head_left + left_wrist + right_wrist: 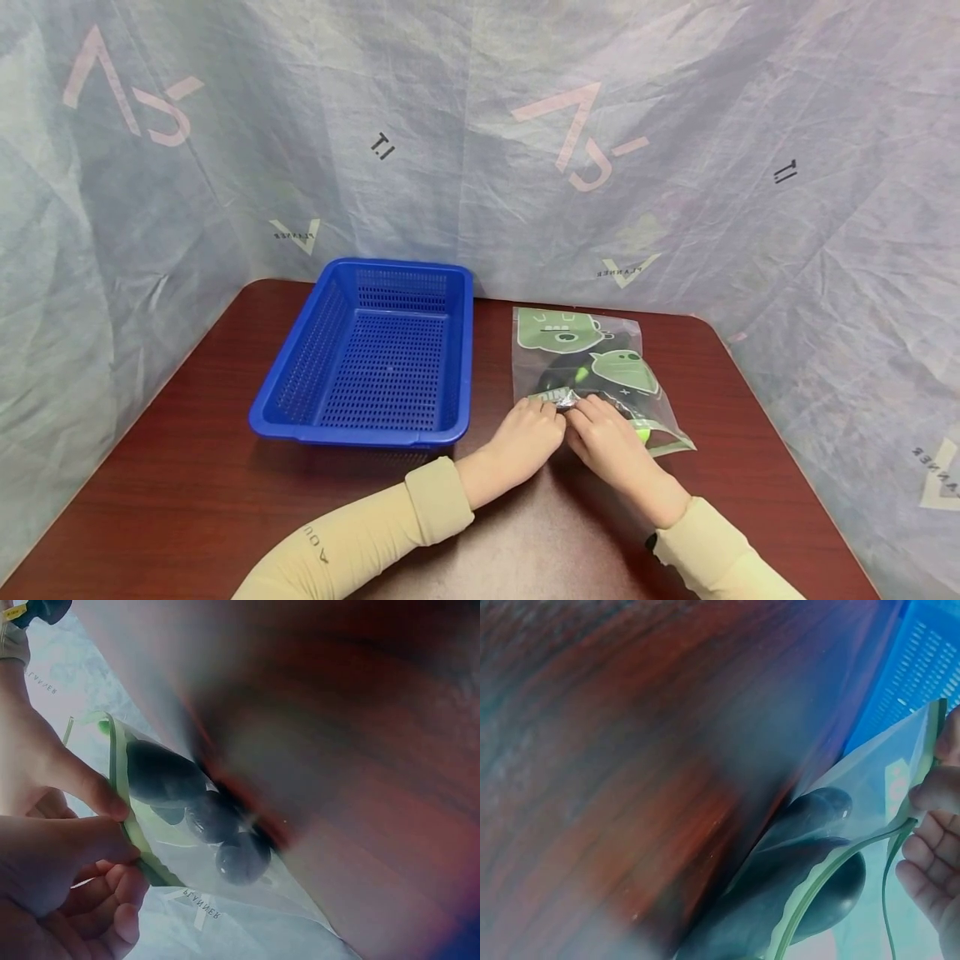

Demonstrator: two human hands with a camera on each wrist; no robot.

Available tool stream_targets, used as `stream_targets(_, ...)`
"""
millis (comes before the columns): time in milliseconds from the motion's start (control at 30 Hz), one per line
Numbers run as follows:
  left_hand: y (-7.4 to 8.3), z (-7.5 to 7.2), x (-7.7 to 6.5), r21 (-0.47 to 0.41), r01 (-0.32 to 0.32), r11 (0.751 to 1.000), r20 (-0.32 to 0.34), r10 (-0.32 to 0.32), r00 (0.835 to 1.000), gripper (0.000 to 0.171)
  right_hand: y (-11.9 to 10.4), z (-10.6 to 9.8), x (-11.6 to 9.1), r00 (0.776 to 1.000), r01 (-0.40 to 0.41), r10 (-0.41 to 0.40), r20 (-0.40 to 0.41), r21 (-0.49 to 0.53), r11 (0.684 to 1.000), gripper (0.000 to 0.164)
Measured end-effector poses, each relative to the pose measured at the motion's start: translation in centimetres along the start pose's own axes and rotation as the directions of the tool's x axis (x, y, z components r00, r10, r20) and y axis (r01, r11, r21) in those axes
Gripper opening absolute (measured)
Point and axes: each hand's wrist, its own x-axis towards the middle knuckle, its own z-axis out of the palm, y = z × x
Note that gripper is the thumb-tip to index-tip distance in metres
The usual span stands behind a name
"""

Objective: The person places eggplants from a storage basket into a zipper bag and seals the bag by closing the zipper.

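Note:
A clear zip bag (pixel 551 342) printed with green cartoon figures lies on the table, its opening edge toward the person. Inside are several dark, glossy rounded things (pixel 165 776), one long and others ball-like; their kind I cannot tell. My left hand (pixel 528 437) pinches the bag's green-lined edge near its middle. Right beside it, the right hand (pixel 611 442) pinches the same edge, the fingertips of both hands close together. In the right wrist view, the green zip strip (pixel 817 881) bows away from the pinching fingers (pixel 930 859), and part of the opening gapes there.
A blue perforated plastic basket (pixel 461 367) stands left of the bag, near the back of the dark red wooden table (pixel 202 467). Pale printed cloth (pixel 465 150) hangs behind the table and along both sides.

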Motion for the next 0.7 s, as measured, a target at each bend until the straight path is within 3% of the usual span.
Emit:
stream_targets(300, 0.05, 0.21, -0.18, 0.027, 0.024, 0.999, -0.035, -0.023, 0.999, 0.014, 0.18, -0.31, -0.36, 0.999, -0.018, 0.019, -0.035, 0.031, 0.999, 0.018)
stream_targets(533, -0.02, 0.14, -0.34, 0.035, 0.048, 0.998, -0.057, -0.046, 0.997, 0.014, 0.58, -0.52, -0.80, 0.998, -0.038, 0.040, -0.040, 0.046, 0.998, 0.004)
stream_targets(700, -0.18, 0.19, -0.58, 0.032, 0.052, 0.998, -0.052, -0.050, 0.997, 0.013, 0.76, -0.65, -0.95, 0.999, -0.034, 0.036, -0.038, 0.028, 0.999, 0.006)
